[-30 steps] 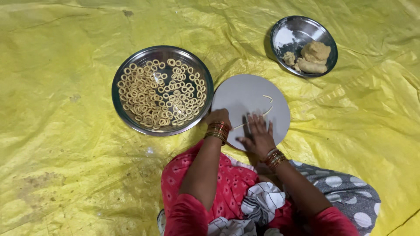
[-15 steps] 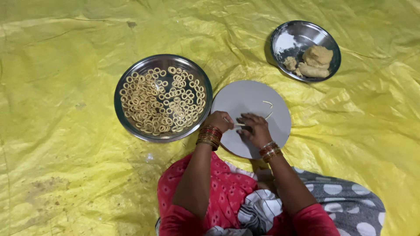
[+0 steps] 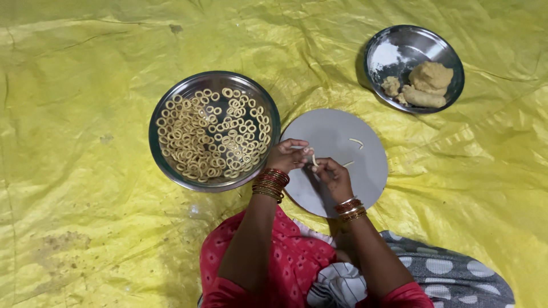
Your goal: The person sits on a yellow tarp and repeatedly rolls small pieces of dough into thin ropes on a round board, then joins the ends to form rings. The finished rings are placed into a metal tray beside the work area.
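My left hand (image 3: 289,155) and my right hand (image 3: 333,174) meet over the round grey board (image 3: 365,177), both pinching a thin pale dough strip (image 3: 314,159) between the fingertips. Two more short dough strips lie on the board, one (image 3: 357,142) farther back and one (image 3: 348,163) just right of my fingers. Left of the board stands a steel plate (image 3: 165,165) filled with several small dough rings (image 3: 208,131). Both wrists carry red and gold bangles.
A smaller steel bowl (image 3: 394,54) at the back right holds lumps of pale dough (image 3: 431,77) and some flour. Everything rests on a wrinkled yellow plastic sheet (image 3: 85,114). My red and grey patterned clothing fills the bottom edge.
Both hands have lifted from rolling on the board and come together, fingertips now pinching one dough strip. The camera view shifted slightly.
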